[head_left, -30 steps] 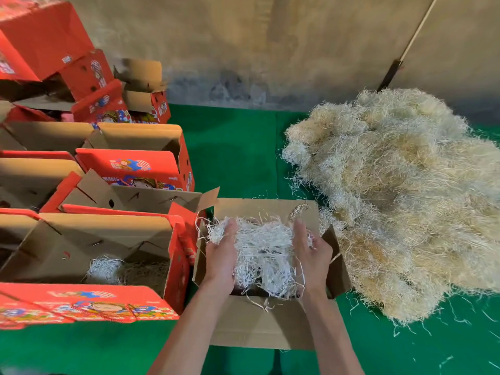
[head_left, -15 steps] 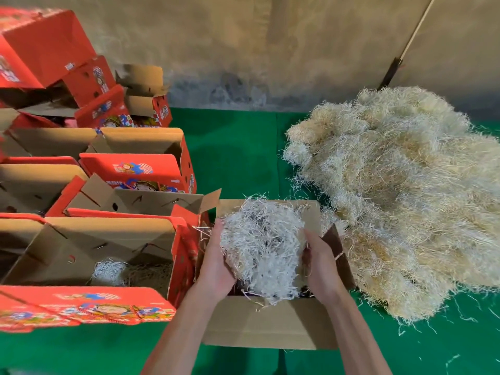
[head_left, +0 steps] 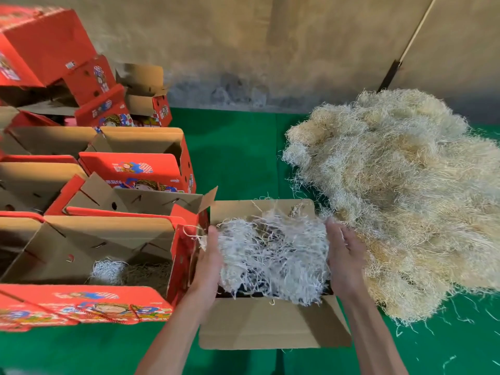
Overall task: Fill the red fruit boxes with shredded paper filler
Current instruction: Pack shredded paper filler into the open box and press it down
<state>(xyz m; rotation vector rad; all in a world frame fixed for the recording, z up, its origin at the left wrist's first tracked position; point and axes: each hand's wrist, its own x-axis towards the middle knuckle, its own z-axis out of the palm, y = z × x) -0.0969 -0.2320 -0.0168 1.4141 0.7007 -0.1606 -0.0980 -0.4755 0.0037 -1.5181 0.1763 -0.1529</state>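
White shredded paper wad [head_left: 273,255] now spread wider and lower than a moment ago — pressed between left hand [head_left: 209,262] and right hand [head_left: 343,253], fingers straight, inside the open box [head_left: 270,324]; filling nearly seated.

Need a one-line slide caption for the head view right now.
Both hands, left and right, spread white shredded paper over an open box beside the filler pile.

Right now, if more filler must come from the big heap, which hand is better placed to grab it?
Probably the right hand: it is at the box's right side, next to the straw-coloured heap. The left hand is across the white shreds, beside the red boxes.
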